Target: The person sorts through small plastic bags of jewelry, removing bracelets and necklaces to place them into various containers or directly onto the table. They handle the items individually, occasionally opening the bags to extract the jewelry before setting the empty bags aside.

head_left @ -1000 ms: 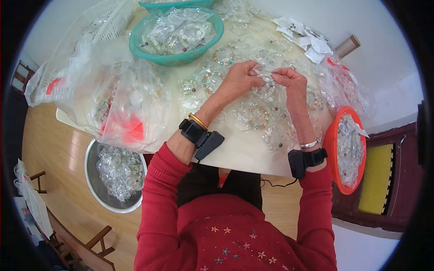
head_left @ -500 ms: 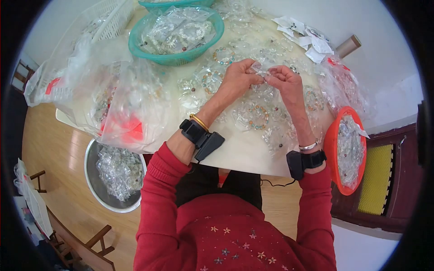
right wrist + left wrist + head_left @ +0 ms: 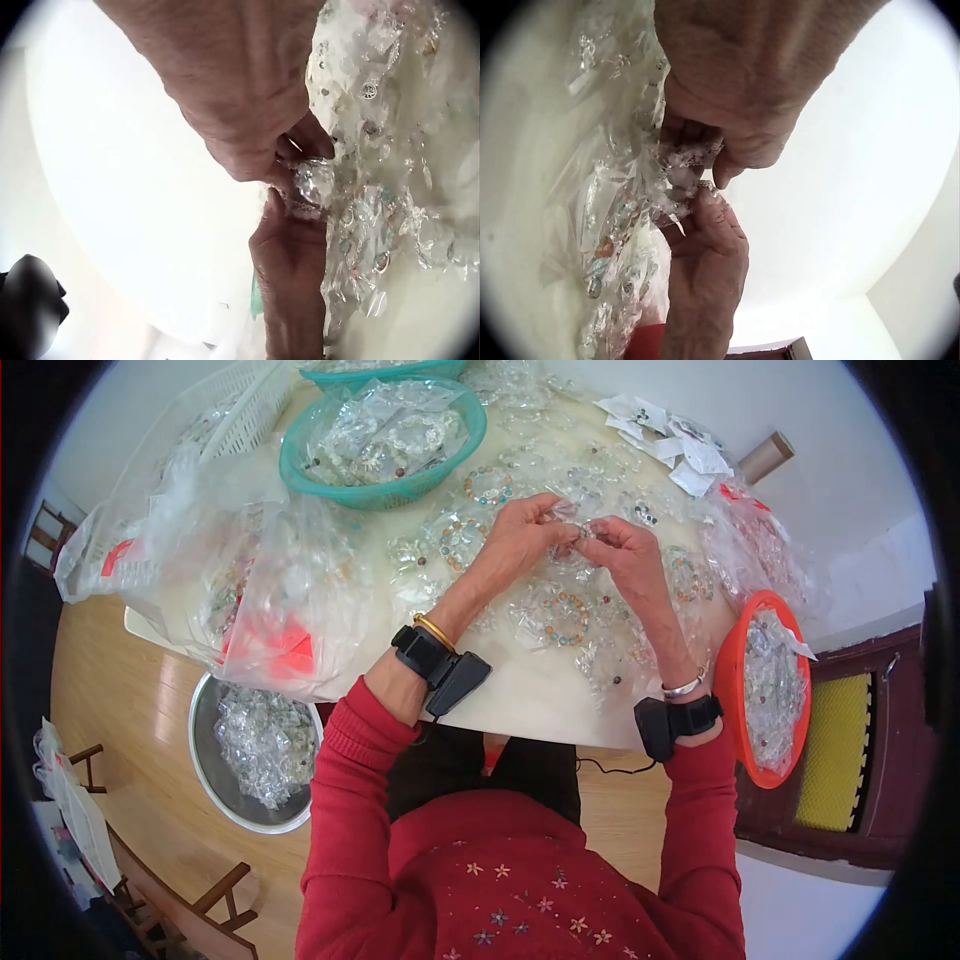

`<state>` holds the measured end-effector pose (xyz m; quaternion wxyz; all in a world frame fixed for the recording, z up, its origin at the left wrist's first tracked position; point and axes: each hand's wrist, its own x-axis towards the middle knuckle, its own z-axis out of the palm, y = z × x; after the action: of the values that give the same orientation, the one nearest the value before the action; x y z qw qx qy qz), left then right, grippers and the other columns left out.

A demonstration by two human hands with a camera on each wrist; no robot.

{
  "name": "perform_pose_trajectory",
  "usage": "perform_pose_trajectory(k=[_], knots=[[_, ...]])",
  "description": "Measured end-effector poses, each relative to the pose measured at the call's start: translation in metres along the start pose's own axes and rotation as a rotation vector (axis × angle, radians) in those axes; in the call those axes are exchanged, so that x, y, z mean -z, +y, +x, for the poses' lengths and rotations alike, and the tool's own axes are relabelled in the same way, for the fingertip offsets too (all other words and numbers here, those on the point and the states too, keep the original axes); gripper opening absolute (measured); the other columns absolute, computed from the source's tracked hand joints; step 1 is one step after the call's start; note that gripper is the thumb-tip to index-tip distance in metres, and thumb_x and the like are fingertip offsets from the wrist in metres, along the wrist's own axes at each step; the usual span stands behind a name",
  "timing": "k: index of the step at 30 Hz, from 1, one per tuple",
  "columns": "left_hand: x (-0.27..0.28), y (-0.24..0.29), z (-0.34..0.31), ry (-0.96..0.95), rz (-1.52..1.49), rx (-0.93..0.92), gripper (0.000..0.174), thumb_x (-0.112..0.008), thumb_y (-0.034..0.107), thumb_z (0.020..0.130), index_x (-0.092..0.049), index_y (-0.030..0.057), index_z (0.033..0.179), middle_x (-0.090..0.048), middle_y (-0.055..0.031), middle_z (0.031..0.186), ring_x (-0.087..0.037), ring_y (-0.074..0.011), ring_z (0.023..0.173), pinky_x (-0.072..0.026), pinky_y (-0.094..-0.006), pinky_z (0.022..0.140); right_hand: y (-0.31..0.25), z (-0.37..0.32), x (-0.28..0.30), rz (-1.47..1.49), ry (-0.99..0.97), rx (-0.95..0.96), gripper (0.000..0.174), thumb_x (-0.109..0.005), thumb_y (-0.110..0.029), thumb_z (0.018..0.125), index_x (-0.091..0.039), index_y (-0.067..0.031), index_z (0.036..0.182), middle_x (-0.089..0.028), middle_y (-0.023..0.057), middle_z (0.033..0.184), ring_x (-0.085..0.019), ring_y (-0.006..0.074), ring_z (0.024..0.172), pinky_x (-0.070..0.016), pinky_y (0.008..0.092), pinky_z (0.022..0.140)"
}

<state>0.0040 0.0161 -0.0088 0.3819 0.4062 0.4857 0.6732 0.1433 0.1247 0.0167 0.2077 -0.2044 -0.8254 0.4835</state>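
Over the table, my left hand [image 3: 522,540] and right hand [image 3: 630,552] meet fingertip to fingertip. Between them is a small clear plastic bag with pale, glassy beads [image 3: 686,159], seen close up in the left wrist view. The left thumb and fingers pinch one side of it, while the right thumb [image 3: 709,202] and curled fingers grip the other. Part of the packet is hidden behind the fingers. Just below the hands lie bagged bead bracelets, including an orange-and-blue bracelet [image 3: 568,618].
A teal basket [image 3: 300,472] of bagged bracelets stands at the back left, beside a large plastic bag [image 3: 335,590]. An orange-red basket [image 3: 737,660] is at the right table edge. Below the table sits a metal basin [image 3: 205,760]. White packets [image 3: 690,480] lie at the back right.
My right hand has moved left and its fingers have closed in on the packet, meeting the left fingertips. The left hand has stayed nearly in place, keeping its pinch.
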Motion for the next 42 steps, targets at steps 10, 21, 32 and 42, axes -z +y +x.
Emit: perform_pose_trajectory(k=[10, 21, 32, 42], knots=[[-0.003, -0.006, 0.001, 0.001, 0.108, 0.031, 0.012, -0.060, 0.009, 0.080, -0.059, -0.0006, 0.087, -0.058, -0.0010, 0.074, -0.053, -0.0081, 0.065, -0.0444, -0.0228, 0.061, 0.005, 0.001, 0.002, 0.502, 0.221, -0.215, 0.012, -0.061, -0.006, 0.081, -0.062, -0.0007, 0.091, -0.065, 0.0054, 0.079, -0.061, 0.0108, 0.067, -0.0503, 0.0228, 0.056], [-0.002, -0.006, 0.001, 0.010, 0.180, 0.118, 0.014, -0.060, 0.011, 0.082, -0.054, 0.0013, 0.073, -0.055, -0.0011, 0.069, -0.055, -0.0084, 0.065, -0.0449, -0.0228, 0.059, 0.011, 0.004, 0.004, 0.572, 0.179, -0.236, 0.009, -0.061, -0.007, 0.082, -0.061, -0.0011, 0.089, -0.064, 0.0049, 0.079, -0.062, 0.0125, 0.065, -0.0521, 0.0260, 0.056], [-0.004, -0.001, 0.000, 0.007, 0.194, 0.159, 0.019, -0.060, 0.013, 0.083, -0.051, 0.0032, 0.070, -0.055, -0.0008, 0.068, -0.058, -0.0091, 0.064, -0.0454, -0.0224, 0.056, 0.015, 0.012, 0.008, 0.483, 0.162, -0.249, 0.008, -0.064, -0.010, 0.080, -0.063, -0.0048, 0.087, -0.065, 0.0029, 0.077, -0.061, 0.0103, 0.064, -0.0499, 0.0227, 0.055], [-0.004, -0.005, 0.001, 0.001, 0.190, 0.157, 0.019, -0.060, 0.014, 0.083, -0.052, 0.0028, 0.070, -0.056, -0.0018, 0.069, -0.058, -0.0093, 0.065, -0.0462, -0.0227, 0.057, 0.010, 0.013, 0.008, 0.472, 0.160, -0.277, 0.010, -0.064, -0.011, 0.080, -0.063, -0.0037, 0.087, -0.065, 0.0035, 0.075, -0.060, 0.0103, 0.062, -0.0484, 0.0221, 0.052]])
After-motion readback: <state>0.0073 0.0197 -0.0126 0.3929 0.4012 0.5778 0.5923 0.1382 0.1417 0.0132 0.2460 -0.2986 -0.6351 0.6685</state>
